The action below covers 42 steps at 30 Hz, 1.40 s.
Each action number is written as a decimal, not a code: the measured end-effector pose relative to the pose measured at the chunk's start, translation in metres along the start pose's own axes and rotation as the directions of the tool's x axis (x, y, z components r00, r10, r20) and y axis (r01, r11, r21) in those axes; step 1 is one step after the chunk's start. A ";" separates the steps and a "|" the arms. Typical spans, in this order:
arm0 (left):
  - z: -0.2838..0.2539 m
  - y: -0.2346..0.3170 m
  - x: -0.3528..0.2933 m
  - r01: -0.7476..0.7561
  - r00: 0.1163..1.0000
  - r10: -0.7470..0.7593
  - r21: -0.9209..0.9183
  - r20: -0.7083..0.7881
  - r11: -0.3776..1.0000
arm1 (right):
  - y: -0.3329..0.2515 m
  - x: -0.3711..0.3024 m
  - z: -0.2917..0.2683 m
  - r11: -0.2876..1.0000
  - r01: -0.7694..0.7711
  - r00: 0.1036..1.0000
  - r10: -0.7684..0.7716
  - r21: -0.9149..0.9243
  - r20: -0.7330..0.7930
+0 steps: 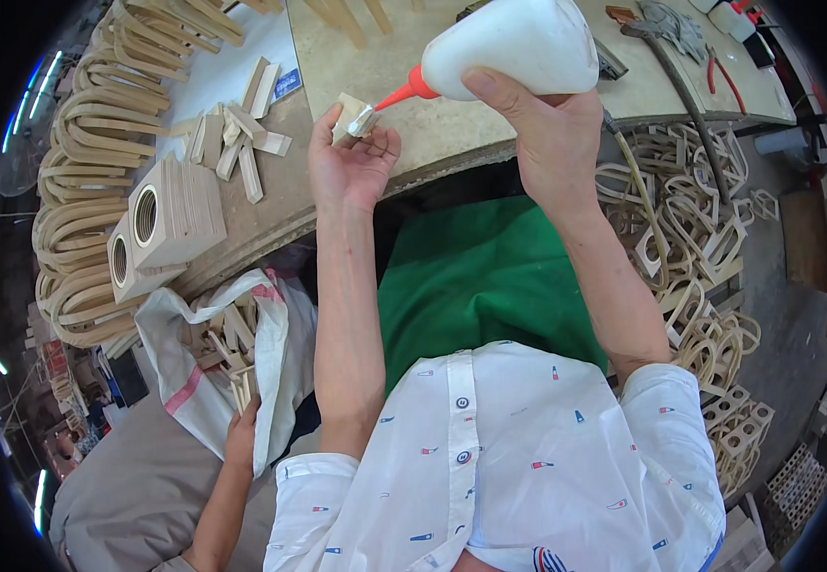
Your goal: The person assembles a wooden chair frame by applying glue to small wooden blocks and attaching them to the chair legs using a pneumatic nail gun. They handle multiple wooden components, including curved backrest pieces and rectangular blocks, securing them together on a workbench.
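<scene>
My left hand (354,167) pinches a small wooden block (352,112) above the bench's front edge, palm turned up. White glue coats the block's right side. In my right hand (552,133) is a white glue bottle (514,48), tipped to the left. Its red nozzle (402,92) points down at the block, its tip at or very near the glued face. Left of my left hand, several loose wooden strips (252,133) lie in a pile on the bench.
Curved wooden frames (99,124) line the bench's left side, near blocks with threaded holes (173,212). Another person's hand (242,429) reaches into a white sack (275,381) of wood pieces. Pliers (726,81) and a glove (673,30) lie far right; wooden frames (709,324) heap below.
</scene>
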<state>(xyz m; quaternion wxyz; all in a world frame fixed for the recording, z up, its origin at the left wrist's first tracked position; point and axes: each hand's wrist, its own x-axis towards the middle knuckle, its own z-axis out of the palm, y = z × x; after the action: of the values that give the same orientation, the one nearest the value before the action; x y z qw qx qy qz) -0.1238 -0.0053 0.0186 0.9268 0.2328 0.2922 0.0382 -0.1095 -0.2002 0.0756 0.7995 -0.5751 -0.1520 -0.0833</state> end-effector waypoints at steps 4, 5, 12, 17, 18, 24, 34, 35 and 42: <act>0.002 0.003 0.001 0.034 0.998 -0.036 -0.055 -0.045 0.998 | -0.001 0.000 -0.002 1.000 0.005 0.999 -0.005 -0.015 -0.046; 0.003 0.004 0.001 0.050 0.996 -0.055 -0.078 -0.063 0.996 | 0.003 -0.001 -0.004 0.997 -0.007 0.998 0.013 0.081 -0.063; -0.001 0.003 0.001 0.055 0.998 -0.055 -0.092 0.007 0.994 | 0.003 -0.007 -0.004 0.967 -0.058 0.997 0.067 0.250 -0.028; 0.001 0.001 0.000 0.052 0.998 -0.053 -0.046 -0.024 0.998 | 0.007 -0.004 -0.004 0.984 0.020 1.000 -0.018 0.174 -0.011; 0.001 0.000 -0.001 0.051 0.998 -0.052 -0.041 -0.023 0.998 | 0.006 -0.004 -0.004 0.987 0.012 1.000 -0.013 0.159 0.006; 0.001 -0.001 -0.001 0.036 0.999 -0.037 0.012 0.002 0.999 | 0.004 -0.002 -0.001 0.992 -0.058 0.998 0.053 0.116 0.039; -0.006 0.007 0.004 0.019 1.000 -0.019 -0.030 -0.022 0.999 | 0.003 -0.007 -0.007 1.000 -0.004 1.000 0.004 0.021 -0.021; -0.006 0.008 0.005 0.031 0.999 -0.031 -0.051 -0.010 0.998 | 0.006 -0.007 -0.007 0.994 -0.012 1.000 0.015 0.104 -0.026; 0.002 0.001 0.000 0.096 0.995 -0.100 -0.132 -0.020 0.987 | 0.005 -0.015 0.003 0.981 -0.080 0.997 0.077 0.176 0.022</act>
<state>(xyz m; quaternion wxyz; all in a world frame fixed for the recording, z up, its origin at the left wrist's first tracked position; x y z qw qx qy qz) -0.1232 -0.0053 0.0203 0.9368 0.1565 0.3126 0.0148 -0.1225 -0.1969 0.0672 0.8488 -0.5080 -0.1423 -0.0335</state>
